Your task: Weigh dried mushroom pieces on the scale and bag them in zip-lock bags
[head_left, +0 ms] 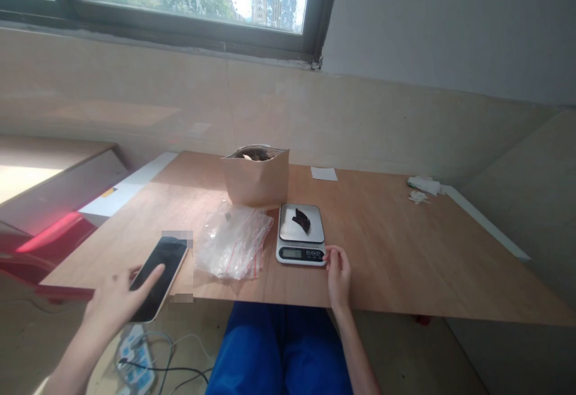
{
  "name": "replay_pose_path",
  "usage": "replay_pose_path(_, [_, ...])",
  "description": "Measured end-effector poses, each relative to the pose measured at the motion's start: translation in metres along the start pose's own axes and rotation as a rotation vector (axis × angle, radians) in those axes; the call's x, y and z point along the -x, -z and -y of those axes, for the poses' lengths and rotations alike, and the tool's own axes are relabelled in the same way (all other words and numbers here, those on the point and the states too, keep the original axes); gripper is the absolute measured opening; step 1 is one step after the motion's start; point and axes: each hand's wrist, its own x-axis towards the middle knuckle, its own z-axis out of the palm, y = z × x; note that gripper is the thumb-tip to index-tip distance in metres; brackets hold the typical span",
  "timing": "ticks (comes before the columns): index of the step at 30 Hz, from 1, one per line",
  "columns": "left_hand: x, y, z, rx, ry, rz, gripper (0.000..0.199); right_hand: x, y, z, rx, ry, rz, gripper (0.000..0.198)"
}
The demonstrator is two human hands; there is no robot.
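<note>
My left hand (114, 299) is wrapped around a smartphone (162, 275) with a dark screen, its thumb lying across the glass at the table's front edge. My right hand (338, 268) rests at the front right corner of a white kitchen scale (283, 254). Its fingers are curled together, with the fingertips against the corner beside the buttons. Dark, curved dried pieces (302, 221) lie on the scale's metal plate. The digits on its display are too faint to read. Left of the scale, clear zip bags (231, 242) with red seal lines lie in a loose pile.
An open brown paper pouch (256, 179) with dark contents stands behind the bags. A white paper (324, 173) lies farther back; crumpled white scraps (420, 189) are at the right. A power strip (135, 359) with cables sits below the wooden table (405, 251), near a red chair (58, 245).
</note>
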Motion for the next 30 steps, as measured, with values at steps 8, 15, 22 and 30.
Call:
replay_pose_path(8, [0.036, -0.013, -0.016, -0.288, -0.104, -0.071, 0.06, 0.095, -0.049, 0.033, 0.036, 0.01, 0.653, 0.031])
replay_pose_path(15, [0.06, -0.014, -0.003, -0.505, -0.078, -0.086, 0.069, 0.148, -0.084, 0.047, -0.132, -0.124, 0.915, 0.038])
replay_pose_path(22, [0.134, -0.066, -0.003, -0.319, -0.39, -0.129, 0.067, 0.141, -0.079, 0.076, -0.466, -0.335, 0.8, 0.054])
replay_pose_path(30, [0.172, -0.083, -0.002, 0.365, -0.229, 0.324, 0.059, 0.121, -0.038, 0.065, -0.406, -0.418, 0.538, 0.05])
